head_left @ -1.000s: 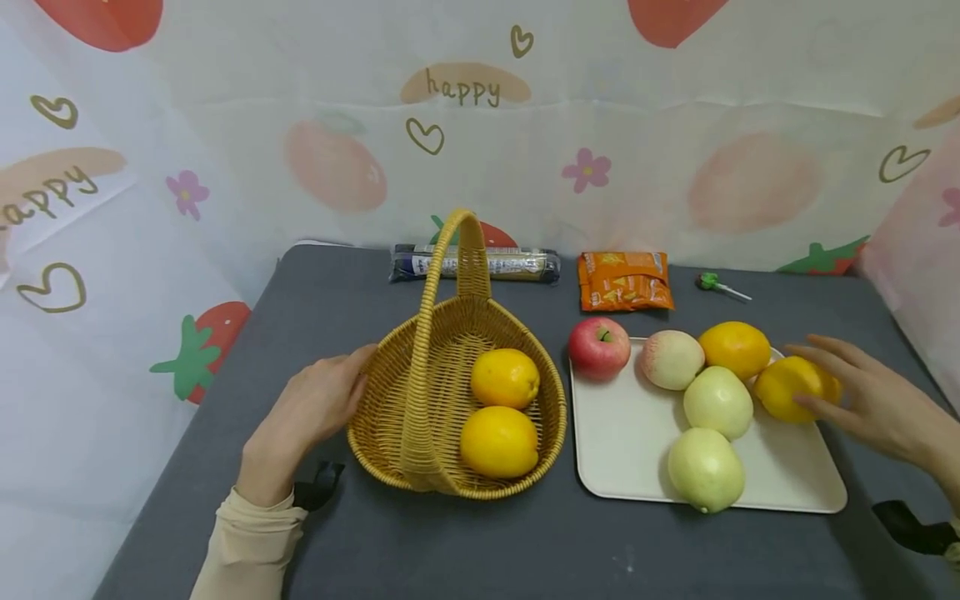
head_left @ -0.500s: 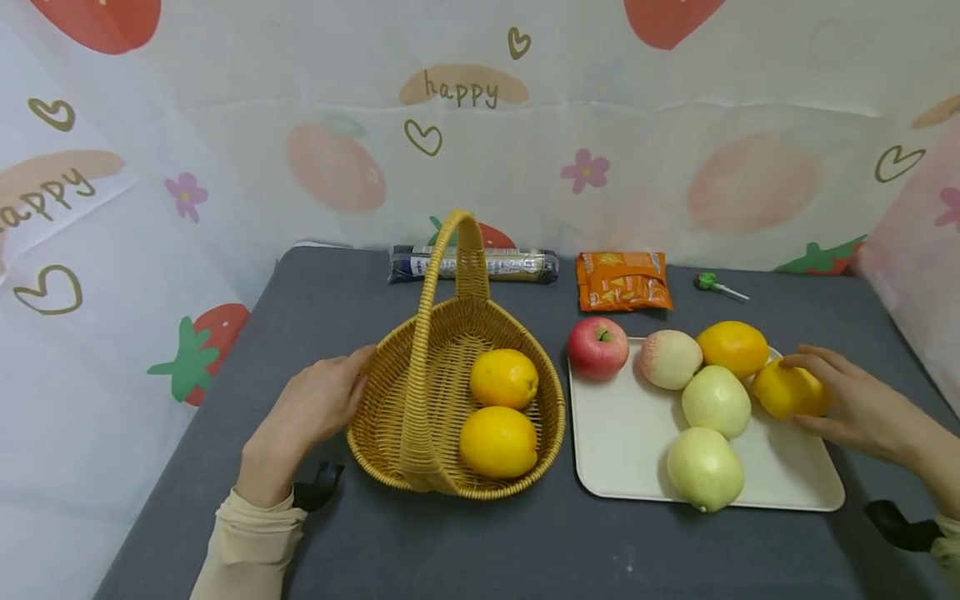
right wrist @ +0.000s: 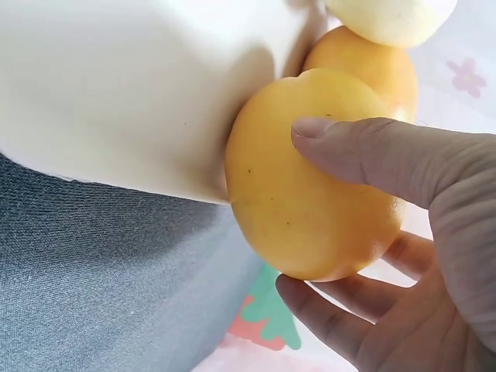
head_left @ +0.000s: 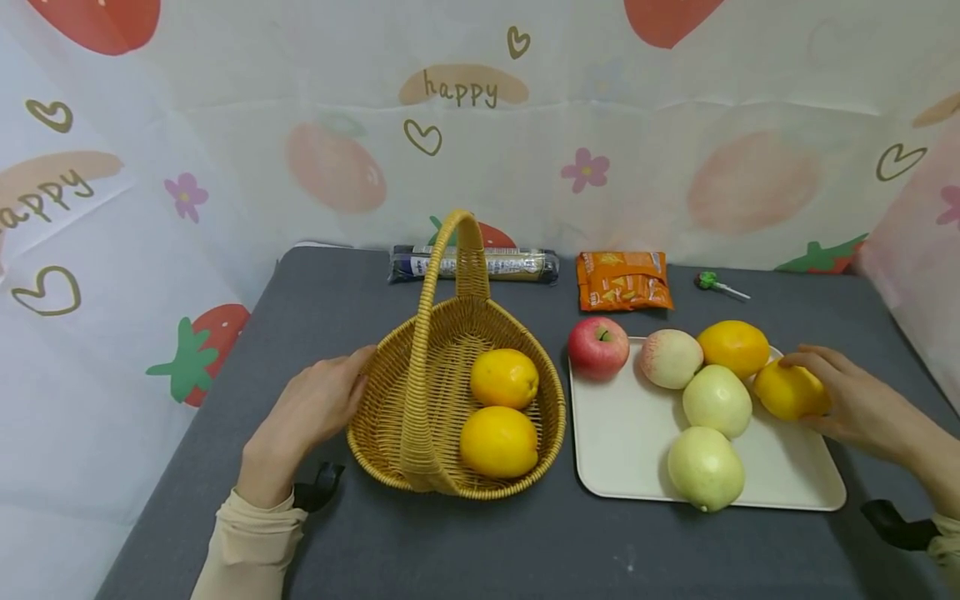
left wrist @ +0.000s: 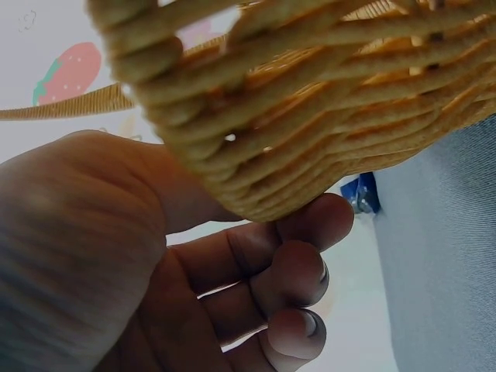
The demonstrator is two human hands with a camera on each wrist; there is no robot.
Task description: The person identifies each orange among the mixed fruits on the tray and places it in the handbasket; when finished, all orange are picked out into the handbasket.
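My right hand (head_left: 862, 408) grips a yellow, lemon-like fruit (head_left: 789, 390) at the tray's right side. In the right wrist view the thumb lies across this fruit (right wrist: 310, 178) and the fingers curl round its far side. My left hand (head_left: 311, 408) holds the left rim of a wicker basket (head_left: 362, 454). In the left wrist view the fingers bend beneath the woven edge (left wrist: 256, 170), while part of the thumb is hidden behind it. Two similar yellow fruits, one (head_left: 504, 379) behind the other (head_left: 498, 442), lie inside the basket, right of its handle.
The white tray (head_left: 618, 454) also bears a peach (head_left: 671, 359), another yellow fruit (head_left: 733, 349) and two pale green fruits (head_left: 707, 468). A red apple (head_left: 598, 348) sits at its back left corner. Behind lie a long wrapped packet (head_left: 517, 265), an orange snack bag (head_left: 624, 282) and a lollipop (head_left: 708, 282).
My right hand has moved slightly left and closed its fingers and thumb round the yellow fruit, which has turned a little. The left hand and basket stay where they were.
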